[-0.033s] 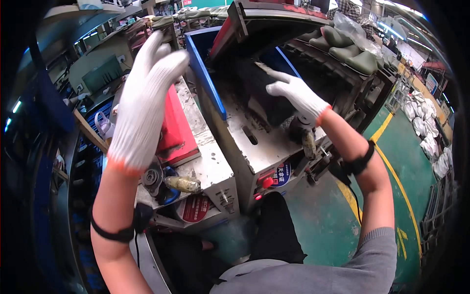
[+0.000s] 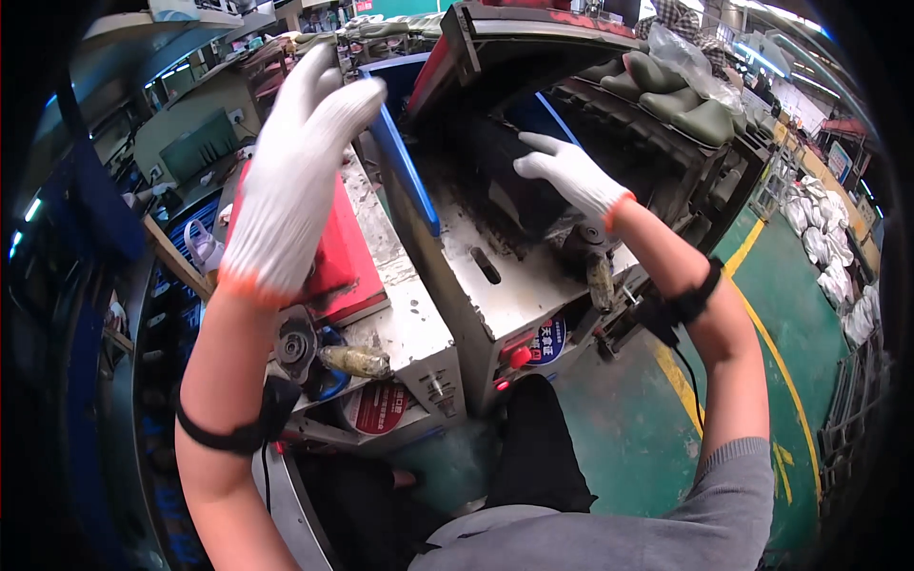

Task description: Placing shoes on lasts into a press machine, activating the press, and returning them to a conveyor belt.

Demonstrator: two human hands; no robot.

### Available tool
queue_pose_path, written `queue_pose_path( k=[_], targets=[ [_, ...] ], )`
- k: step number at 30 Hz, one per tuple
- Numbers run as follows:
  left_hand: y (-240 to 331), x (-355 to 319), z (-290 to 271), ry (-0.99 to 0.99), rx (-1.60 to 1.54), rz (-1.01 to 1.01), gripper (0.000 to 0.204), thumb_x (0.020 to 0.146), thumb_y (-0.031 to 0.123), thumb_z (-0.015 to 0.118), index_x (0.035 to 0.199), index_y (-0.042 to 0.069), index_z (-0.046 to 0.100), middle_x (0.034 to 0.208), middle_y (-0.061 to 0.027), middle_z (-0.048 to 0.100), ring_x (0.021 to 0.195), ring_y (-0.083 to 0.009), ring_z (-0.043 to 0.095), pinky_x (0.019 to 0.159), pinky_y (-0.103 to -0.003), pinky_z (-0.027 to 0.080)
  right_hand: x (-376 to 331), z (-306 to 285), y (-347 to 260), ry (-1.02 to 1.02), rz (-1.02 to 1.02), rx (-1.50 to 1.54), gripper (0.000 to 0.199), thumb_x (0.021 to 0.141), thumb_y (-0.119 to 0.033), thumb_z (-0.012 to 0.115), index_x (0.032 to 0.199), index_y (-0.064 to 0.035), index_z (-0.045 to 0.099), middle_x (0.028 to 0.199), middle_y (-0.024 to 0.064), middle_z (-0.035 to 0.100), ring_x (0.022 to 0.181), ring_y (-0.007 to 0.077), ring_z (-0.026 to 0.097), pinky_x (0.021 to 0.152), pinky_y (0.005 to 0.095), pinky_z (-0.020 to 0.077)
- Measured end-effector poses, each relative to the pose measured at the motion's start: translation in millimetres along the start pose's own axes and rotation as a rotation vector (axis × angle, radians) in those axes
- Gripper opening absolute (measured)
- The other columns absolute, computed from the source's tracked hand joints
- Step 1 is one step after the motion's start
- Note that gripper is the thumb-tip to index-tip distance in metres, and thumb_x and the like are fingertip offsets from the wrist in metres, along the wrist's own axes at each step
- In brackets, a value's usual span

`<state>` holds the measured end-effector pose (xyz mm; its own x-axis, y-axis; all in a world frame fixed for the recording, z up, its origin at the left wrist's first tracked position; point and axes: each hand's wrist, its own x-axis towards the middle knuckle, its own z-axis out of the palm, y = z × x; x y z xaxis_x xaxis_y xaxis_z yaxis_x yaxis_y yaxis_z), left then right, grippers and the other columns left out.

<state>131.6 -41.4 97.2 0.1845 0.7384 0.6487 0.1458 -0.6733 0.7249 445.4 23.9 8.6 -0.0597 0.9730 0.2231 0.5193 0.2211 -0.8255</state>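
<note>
My left hand (image 2: 295, 162), in a white knit glove with an orange cuff, is raised above a red tray (image 2: 338, 262). Its fingers are stretched out together and hold nothing. My right hand (image 2: 571, 176), gloved the same way, reaches into the open chamber of a grey machine (image 2: 514, 285). Its fingers are spread and lie on a dark block (image 2: 505, 162) inside. The machine's lid (image 2: 505, 38) stands tilted up above the chamber. Each forearm wears a black band.
A blue panel (image 2: 405, 171) stands on edge between the red tray and the machine. A grimy bottle (image 2: 357, 362) lies near the front left. Dark green moulded pieces (image 2: 685, 95) are stacked behind the machine. White sacks (image 2: 819, 219) lie on the green floor beyond a yellow line (image 2: 762, 333).
</note>
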Motion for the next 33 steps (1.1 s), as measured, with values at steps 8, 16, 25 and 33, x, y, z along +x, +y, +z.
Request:
queue_pose_path(
  k=[8, 16, 25, 33],
  targets=[
    [-66.1, 144.6, 74.0, -0.061, 0.342, 0.288, 0.060, 0.101, 0.042, 0.061, 0.145, 0.001, 0.055, 0.142, -0.0229, 0.062, 0.132, -0.0370, 0.058, 0.114, -0.043, 0.042, 117.6, 20.6, 60.0, 0.069, 0.206, -0.648, 0.087, 0.083, -0.060, 0.065, 0.162, -0.0302, 0.045, 0.159, 0.0284, 0.045, 0.143, 0.0441, 0.050, 0.118, 0.0476, 0.0427],
    [-71.6, 193.4, 89.3, -0.126, 0.518, 0.390, 0.035, 0.104, 0.029, 0.051, 0.111, 0.001, 0.070, 0.114, -0.0260, 0.069, 0.113, -0.0392, 0.065, 0.098, -0.047, 0.048, 131.0, 29.7, 87.7, -0.294, 0.212, -0.899, 0.102, 0.085, -0.073, 0.061, 0.170, -0.0324, 0.022, 0.167, 0.0305, 0.031, 0.153, 0.0472, 0.035, 0.124, 0.0507, 0.0329],
    [-108.4, 192.3, 97.4, -0.049, 0.691, 0.425, 0.046, 0.099, 0.039, 0.052, 0.121, 0.003, 0.070, 0.122, -0.0264, 0.069, 0.116, -0.0410, 0.066, 0.103, -0.047, 0.049, 83.2, -0.4, 51.2, -0.299, 0.113, -0.740, 0.106, 0.089, -0.073, 0.060, 0.168, -0.0105, 0.027, 0.166, 0.0295, 0.034, 0.154, 0.0412, 0.036, 0.125, 0.0440, 0.0319],
    [-88.0, 84.8, 139.6, -0.125, 0.960, 0.189, 0.036, 0.101, 0.029, 0.046, 0.103, 0.005, 0.072, 0.110, -0.0178, 0.073, 0.103, -0.0357, 0.073, 0.091, -0.049, 0.058, -116.7, -29.1, 0.7, -0.060, -0.088, -0.610, 0.063, 0.095, -0.039, 0.067, 0.146, -0.0022, 0.058, 0.145, 0.0209, 0.060, 0.137, 0.0345, 0.056, 0.118, 0.0402, 0.0417]
  ],
)
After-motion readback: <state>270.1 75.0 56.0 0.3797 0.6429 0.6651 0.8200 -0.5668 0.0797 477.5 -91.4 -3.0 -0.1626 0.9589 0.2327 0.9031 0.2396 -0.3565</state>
